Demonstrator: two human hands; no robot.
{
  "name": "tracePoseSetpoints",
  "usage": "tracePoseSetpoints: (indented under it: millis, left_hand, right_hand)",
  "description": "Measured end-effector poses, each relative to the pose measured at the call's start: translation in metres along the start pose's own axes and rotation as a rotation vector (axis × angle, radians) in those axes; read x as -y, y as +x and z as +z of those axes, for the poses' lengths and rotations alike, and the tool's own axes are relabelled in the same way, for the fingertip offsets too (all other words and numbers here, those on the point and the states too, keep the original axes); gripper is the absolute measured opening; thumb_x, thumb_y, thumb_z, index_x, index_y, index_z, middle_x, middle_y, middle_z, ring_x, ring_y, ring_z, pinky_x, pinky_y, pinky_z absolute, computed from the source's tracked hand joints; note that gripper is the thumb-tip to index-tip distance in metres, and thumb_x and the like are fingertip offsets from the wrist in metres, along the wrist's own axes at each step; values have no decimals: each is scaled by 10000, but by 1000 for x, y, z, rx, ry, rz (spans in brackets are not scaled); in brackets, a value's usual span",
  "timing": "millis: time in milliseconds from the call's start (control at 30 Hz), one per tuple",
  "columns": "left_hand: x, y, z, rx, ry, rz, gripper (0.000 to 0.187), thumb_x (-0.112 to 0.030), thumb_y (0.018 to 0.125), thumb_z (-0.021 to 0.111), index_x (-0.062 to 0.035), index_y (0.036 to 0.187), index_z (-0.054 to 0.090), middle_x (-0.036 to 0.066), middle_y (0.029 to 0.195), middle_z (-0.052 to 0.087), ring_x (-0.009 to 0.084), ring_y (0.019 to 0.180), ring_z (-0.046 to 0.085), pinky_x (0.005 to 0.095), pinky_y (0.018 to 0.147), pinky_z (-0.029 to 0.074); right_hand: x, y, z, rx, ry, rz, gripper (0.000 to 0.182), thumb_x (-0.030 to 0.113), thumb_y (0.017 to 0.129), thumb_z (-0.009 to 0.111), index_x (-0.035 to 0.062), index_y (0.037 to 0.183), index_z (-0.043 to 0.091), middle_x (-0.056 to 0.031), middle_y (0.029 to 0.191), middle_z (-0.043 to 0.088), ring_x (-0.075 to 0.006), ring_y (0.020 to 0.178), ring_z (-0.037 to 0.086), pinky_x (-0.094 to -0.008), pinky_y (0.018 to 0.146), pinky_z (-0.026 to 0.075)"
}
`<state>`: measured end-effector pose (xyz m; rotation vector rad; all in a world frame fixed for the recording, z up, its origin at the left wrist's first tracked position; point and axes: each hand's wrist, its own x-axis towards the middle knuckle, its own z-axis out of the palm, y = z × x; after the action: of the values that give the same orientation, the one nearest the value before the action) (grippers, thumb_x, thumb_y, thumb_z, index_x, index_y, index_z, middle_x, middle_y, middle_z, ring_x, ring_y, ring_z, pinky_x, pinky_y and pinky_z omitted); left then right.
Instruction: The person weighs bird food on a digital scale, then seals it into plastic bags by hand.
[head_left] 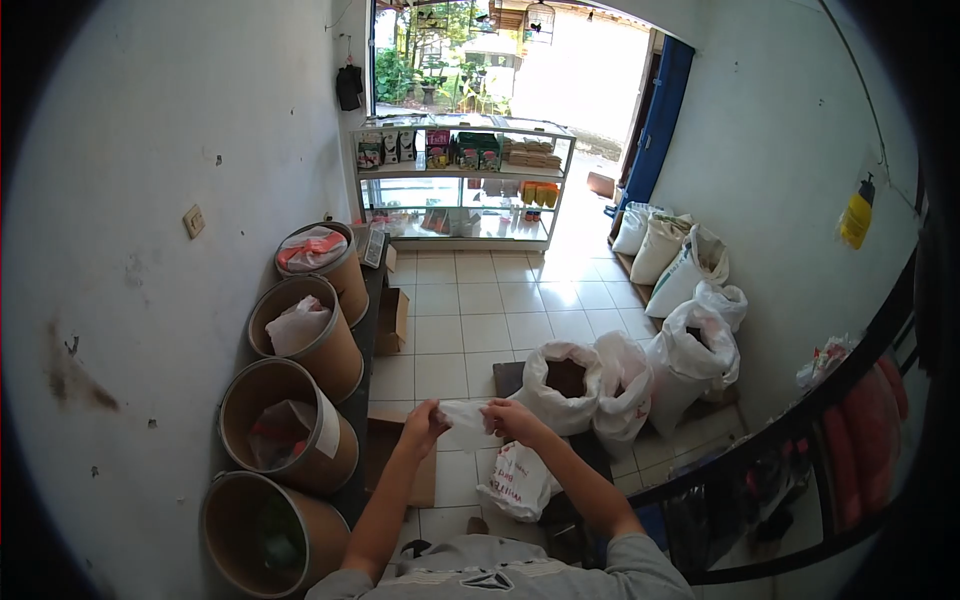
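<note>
A small tiled shop room, open fibre drums (pixel 290 420) along the left wall. The left hand (pixel 422 424) and right hand (pixel 510 418) pinch a thin white plastic bag (pixel 466 422) between them at chest height, fingers closed on its edges. It looks light, limp and slippery (best held by the rim). Its contents can't be made out; a printed bag (pixel 517 482) hangs below.

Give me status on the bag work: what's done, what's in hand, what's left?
Done: a printed white plastic bag hangs below the forearms, though I cannot tell whether it is filled. In hand: the left hand and right hand both grip a small clear plastic bag, which looks flat and empty. Left: nothing visible has gone into it yet; the open sack of dark grain stands just ahead, untouched.
</note>
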<state>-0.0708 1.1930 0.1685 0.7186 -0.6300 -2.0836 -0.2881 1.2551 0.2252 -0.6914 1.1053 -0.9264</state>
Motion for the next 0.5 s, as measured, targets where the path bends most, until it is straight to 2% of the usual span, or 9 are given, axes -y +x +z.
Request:
tracePoseSetpoints:
  millis: [33,67,200,267,333,367,433,500]
  left_hand:
    - [-1,8,9,-45,-37,-20,178,-215,956,461,-70,876,526,50,808,572,199,795,573,409,824,478]
    - [-3,11,14,-51,-34,-22,178,-215,956,461,-70,876,526,50,808,572,199,795,573,409,824,478]
    - [3,29,29,-58,-134,-108,215,-249,981,417,-67,938,523,66,885,581,204,868,563,408,879,451]
    - [12,38,26,-66,-137,-137,232,-266,987,409,-67,958,526,65,906,584,206,882,561,406,887,446]
    - [20,42,25,117,-14,-260,267,-298,990,408,-61,1003,530,55,925,580,202,880,557,394,882,446]
    - [25,46,27,113,-18,-262,267,-298,990,408,-61,1003,530,55,925,580,202,880,557,394,882,446]
    - [26,48,47,146,116,-354,261,-300,989,407,-78,1049,531,54,1045,584,203,983,548,409,926,413]
    - [26,67,39,166,96,-340,262,-297,989,409,-77,1057,534,50,1048,584,201,988,546,403,926,413]
  right_hand:
    - [0,0,-3,20,-106,18,114,210,894,588,121,842,540,19,715,541,-97,620,530,-226,546,406]
    - [0,1,-6,38,-212,36,124,213,897,588,123,821,549,28,692,526,-88,610,519,-219,535,393]
    - [2,11,-27,97,-157,2,173,253,915,570,134,790,561,43,669,497,-90,594,492,-233,545,388]
    - [4,23,-41,7,210,-59,222,301,936,534,145,780,563,45,669,504,-101,611,494,-258,576,402]
    - [13,33,-49,-50,237,-70,260,321,950,502,154,757,550,45,663,509,-111,636,502,-282,601,410]
    - [17,39,-51,-88,322,-66,262,319,954,494,154,757,544,43,674,518,-113,646,507,-284,600,411]
    - [18,51,-60,-132,405,-60,264,317,958,485,154,757,538,41,684,527,-115,655,512,-285,599,411]
    - [16,66,-71,-25,471,-65,223,306,940,513,135,800,537,20,712,519,-119,630,487,-252,564,393]
